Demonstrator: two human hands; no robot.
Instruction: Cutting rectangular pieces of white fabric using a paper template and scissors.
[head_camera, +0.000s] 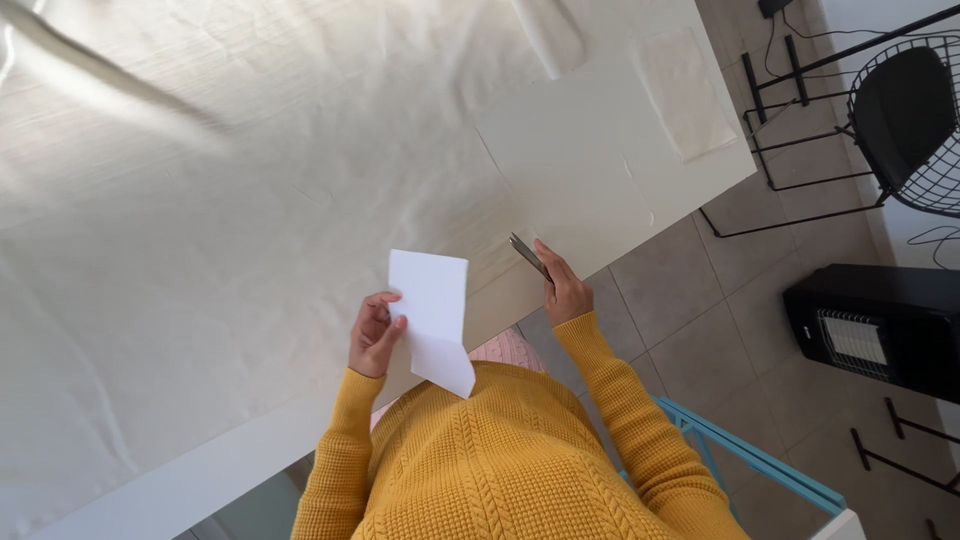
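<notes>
Head view: our left hand (374, 335) has its grip clamped on the left edge of a folded white paper sheet (434, 318), held up above the tabletop (250, 200) edge, just in front of our yellow sweater (510, 460). The paper's lower corner overlaps the sweater. Our right hand (566, 292) is closed around metal scissors (529, 256); only the blades show, handles are hidden in the fist, and we can't tell whether the blades are open or together. A cream cloth (150, 250) covers the tabletop, with flat pale sheets (580, 160) at the right end. A black wire chair (905, 120) is cut off at the frame edge; a black heater (875, 330) stands on the tiled floor.
</notes>
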